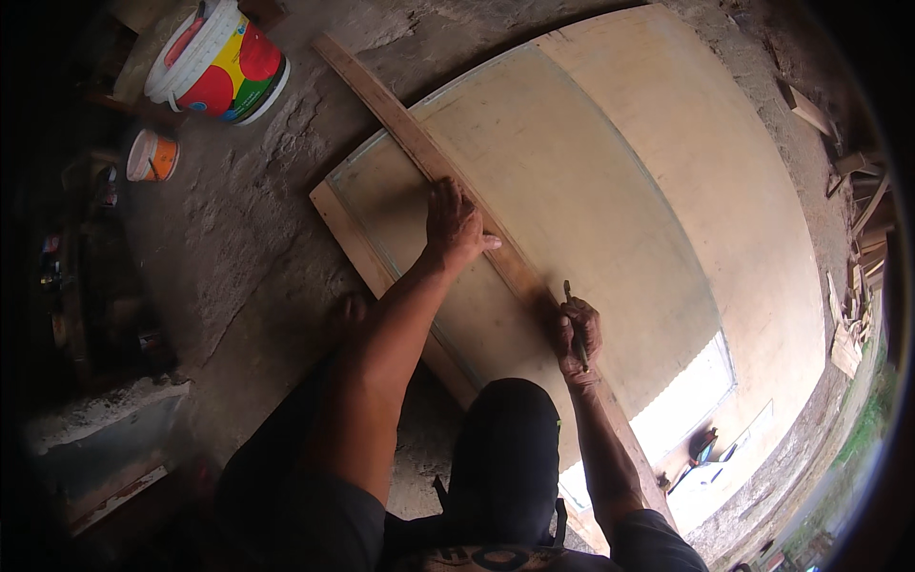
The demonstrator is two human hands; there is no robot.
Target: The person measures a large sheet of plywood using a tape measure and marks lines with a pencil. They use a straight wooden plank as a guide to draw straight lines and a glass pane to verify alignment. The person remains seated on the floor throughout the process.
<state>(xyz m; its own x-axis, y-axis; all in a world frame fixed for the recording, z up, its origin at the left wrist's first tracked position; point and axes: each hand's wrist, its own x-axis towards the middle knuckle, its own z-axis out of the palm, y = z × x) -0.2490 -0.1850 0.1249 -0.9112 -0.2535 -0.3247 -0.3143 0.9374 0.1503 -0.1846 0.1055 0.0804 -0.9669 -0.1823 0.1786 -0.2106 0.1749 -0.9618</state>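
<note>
A large pale wooden panel [610, 176] lies in front of me, with thin bluish lines running across it. Diagonally over it rests a long narrow wooden strip [381, 105], whose far end sticks out past the panel's edge. My left hand [456, 227] is closed over the strip, fingers bent over it and thumb to the right. Nearer to me, my right hand [581, 334] is beside the strip. A slim dark pencil-like stick [568, 290] is held in its closed fingers and points away from me. Part of the strip is hidden by both hands.
At the upper left stand a white bucket [224, 62] with coloured patches and a small orange-and-white tub [152, 156]. Wood offcuts [848, 348] lie along the right side. A grey block-like ledge [114, 448] sits at the lower left. Bright light falls on the panel's near right part.
</note>
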